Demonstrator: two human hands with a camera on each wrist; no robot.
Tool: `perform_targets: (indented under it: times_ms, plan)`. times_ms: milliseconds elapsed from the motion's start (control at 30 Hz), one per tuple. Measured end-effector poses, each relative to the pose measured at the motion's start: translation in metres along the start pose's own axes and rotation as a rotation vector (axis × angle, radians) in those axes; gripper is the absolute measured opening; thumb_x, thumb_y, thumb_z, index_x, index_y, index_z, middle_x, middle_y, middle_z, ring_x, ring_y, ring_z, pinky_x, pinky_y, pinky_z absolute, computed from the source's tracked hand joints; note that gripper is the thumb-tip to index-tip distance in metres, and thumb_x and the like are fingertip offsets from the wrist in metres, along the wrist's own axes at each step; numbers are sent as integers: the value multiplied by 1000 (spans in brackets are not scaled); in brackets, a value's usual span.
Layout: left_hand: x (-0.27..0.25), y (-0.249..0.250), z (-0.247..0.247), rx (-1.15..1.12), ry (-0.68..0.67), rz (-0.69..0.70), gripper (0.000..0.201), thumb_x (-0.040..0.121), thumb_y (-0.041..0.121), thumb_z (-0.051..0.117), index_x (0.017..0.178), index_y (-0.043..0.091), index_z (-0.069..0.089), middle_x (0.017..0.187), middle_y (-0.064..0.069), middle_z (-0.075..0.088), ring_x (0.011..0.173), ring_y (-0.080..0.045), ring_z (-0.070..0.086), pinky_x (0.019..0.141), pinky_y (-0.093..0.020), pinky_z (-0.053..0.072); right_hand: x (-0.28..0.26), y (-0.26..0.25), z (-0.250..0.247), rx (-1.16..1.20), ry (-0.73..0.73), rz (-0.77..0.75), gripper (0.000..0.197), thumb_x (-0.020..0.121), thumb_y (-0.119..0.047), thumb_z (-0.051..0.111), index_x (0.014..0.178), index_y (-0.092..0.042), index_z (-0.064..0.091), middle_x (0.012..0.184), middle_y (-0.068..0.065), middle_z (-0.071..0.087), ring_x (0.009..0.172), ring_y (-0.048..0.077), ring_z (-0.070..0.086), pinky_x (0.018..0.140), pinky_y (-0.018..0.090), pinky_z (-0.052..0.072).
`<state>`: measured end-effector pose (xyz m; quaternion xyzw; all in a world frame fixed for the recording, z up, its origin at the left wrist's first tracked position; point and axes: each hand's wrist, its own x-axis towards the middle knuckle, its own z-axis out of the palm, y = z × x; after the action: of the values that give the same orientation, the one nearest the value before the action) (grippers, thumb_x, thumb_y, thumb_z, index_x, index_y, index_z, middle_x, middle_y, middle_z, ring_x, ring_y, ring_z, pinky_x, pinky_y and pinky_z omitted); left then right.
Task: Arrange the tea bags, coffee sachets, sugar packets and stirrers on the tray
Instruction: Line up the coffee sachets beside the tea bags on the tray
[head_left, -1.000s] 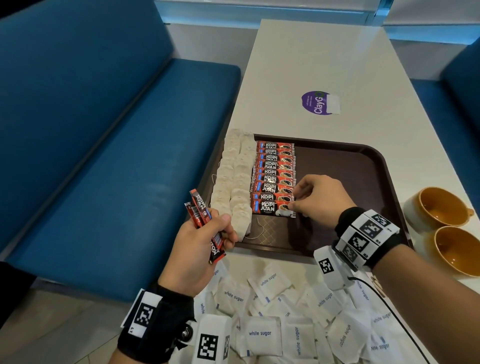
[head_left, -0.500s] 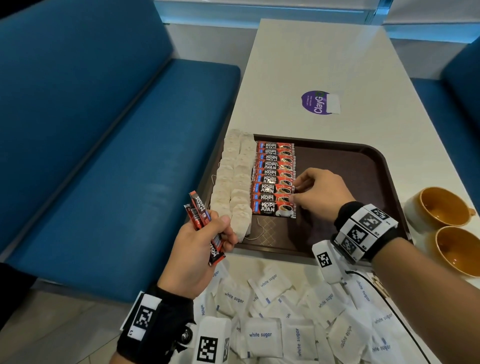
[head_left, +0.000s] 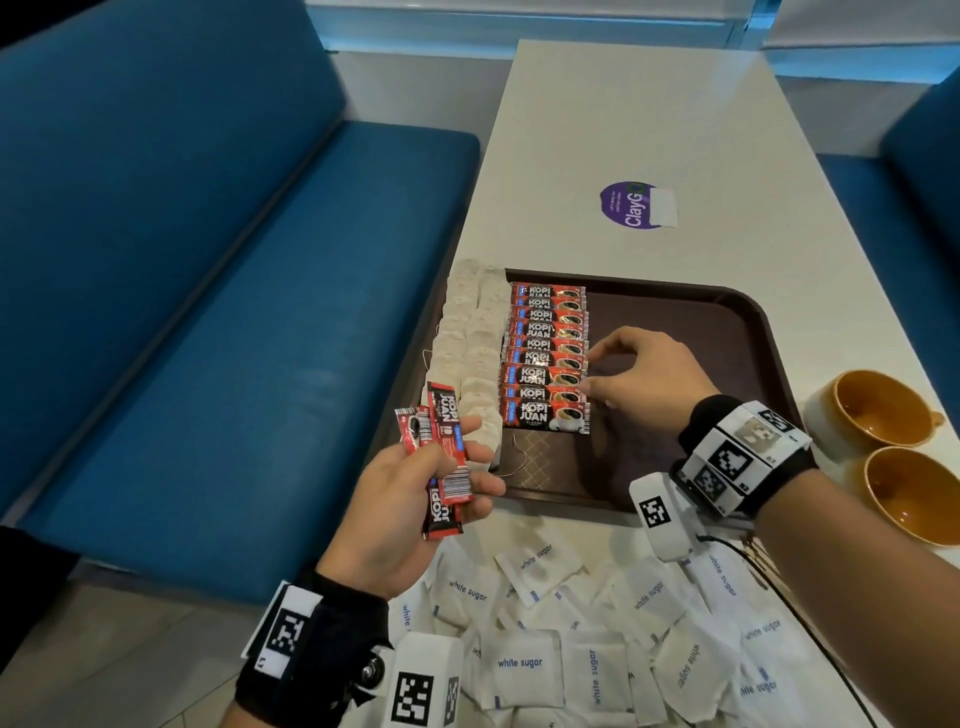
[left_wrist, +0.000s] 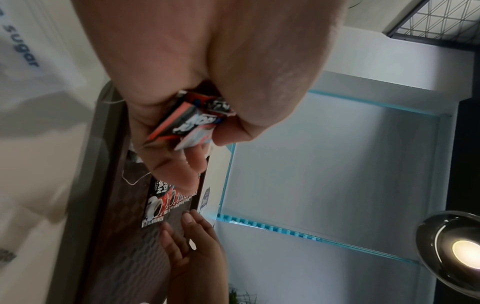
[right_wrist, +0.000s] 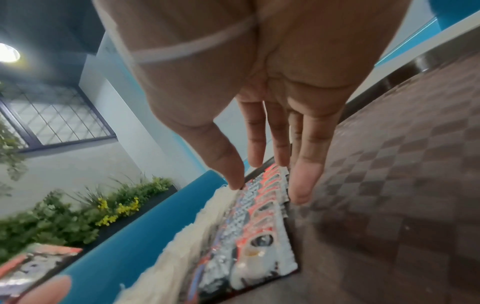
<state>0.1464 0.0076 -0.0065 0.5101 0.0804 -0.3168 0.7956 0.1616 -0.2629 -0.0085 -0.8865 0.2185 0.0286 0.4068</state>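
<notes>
So in the last second the right hand (head_left: 644, 376) slid up the right edge of the coffee row (head_left: 545, 358). It was down at the nearest sachet a second ago, and now its fingertips (head_left: 589, 387) sit against the ends of the sachets around the middle of the row. The fingers are straight and a bit spread, holding nothing, just nudging the edges square. From the right wrist view they're clearly extended over the row, not pinching anything.

The left hand (head_left: 415, 514) hasn't really moved. It's hanging off the near-left corner of the tray (head_left: 727, 322), fingers and thumb curled round a few spare sachets (head_left: 444, 457), looks like three, though the exact count is hard to call.

Where stuff is: the tea bags (head_left: 472, 358) run in two columns along the tray's left edge, the coffee row sits just beside them, and the right half of the tray is bare. The sugar packets (head_left: 530, 660) are all in a loose heap on the table (head_left: 623, 130) in front of the tray. No stirrers anywhere in view.

Read on it: this looks like a tidy-up pass on the coffee row before the held sachets go down. Tea looks done, coffee is nearly there, sugar hasn't been started. Two mugs (head_left: 872, 410) sit off to the right.
</notes>
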Motion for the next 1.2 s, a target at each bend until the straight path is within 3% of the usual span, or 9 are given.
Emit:
perform_targets:
  times_ms: [100, 200, 400, 567, 733, 867, 967, 1100, 1200]
  plan:
    - [-8, -1, 6, 62, -100, 10, 31, 104, 0, 43, 130, 0, 59, 115, -22, 73, 94, -42, 74, 69, -38, 64, -20, -14, -2, 145, -40, -42, 19, 82, -25, 84, 96, -27, 71, 103, -5, 73, 88, 24, 73, 84, 46, 62]
    - [-13, -3, 13, 109, -175, 33, 31, 100, 7, 52, 130, 2, 60, 116, -24, 73, 85, -41, 76, 66, -34, 63, -55, -36, 0, 391, -116, -134, 16, 88, -15, 80, 102, -14, 72, 99, 3, 75, 77, 25, 73, 72, 34, 62]
    - [-16, -8, 16, 245, -162, 111, 31, 87, 14, 71, 110, -7, 65, 84, -18, 71, 59, -27, 66, 50, -27, 48, -88, -45, 8, 501, -84, -248, 24, 84, -25, 84, 106, -29, 73, 95, -3, 76, 90, 28, 73, 83, 50, 61]
    - [-17, -12, 18, 199, -81, 99, 24, 86, 30, 73, 90, 7, 70, 75, -13, 62, 50, -15, 45, 48, -24, 34, -104, -41, -1, 611, -99, -277, 17, 84, -1, 80, 98, -7, 72, 86, 13, 77, 65, 23, 65, 62, 37, 55]
    - [-15, -10, 25, -73, -76, -51, 35, 91, 41, 65, 90, 5, 63, 72, -8, 57, 42, -12, 39, 45, -22, 26, -119, -34, -18, 656, -91, -372, 19, 81, 21, 71, 78, 3, 64, 93, 16, 78, 92, 29, 76, 83, 37, 63]
    - [-15, -9, 34, -24, -173, -16, 35, 94, 25, 69, 113, -3, 65, 86, -14, 61, 49, -12, 43, 47, -21, 29, -127, -26, -19, 636, -108, -391, 30, 79, 26, 68, 69, -1, 61, 100, 14, 78, 101, 29, 74, 93, 50, 59]
    - [-14, -8, 41, 28, -165, 71, 15, 91, 10, 68, 102, 1, 62, 80, -8, 63, 52, -11, 44, 47, -19, 33, -127, -19, -20, 558, -83, -397, 37, 75, 25, 64, 65, -10, 68, 112, 6, 75, 105, 27, 73, 92, 63, 55]
    - [-14, -1, 49, 7, -132, 149, 37, 83, 12, 73, 114, -5, 63, 85, -5, 69, 56, -7, 51, 48, -17, 39, -128, -16, -29, 522, -76, -342, 42, 77, 25, 58, 77, -13, 77, 99, 9, 73, 83, 14, 72, 73, 35, 58]
    - [-10, 0, 49, 32, -97, 200, 51, 81, 10, 77, 118, -17, 55, 84, -9, 62, 57, -11, 46, 49, -19, 40, -130, -19, -35, 607, -72, -293, 25, 79, 11, 66, 90, -8, 78, 91, 19, 74, 76, 21, 70, 77, 41, 60]
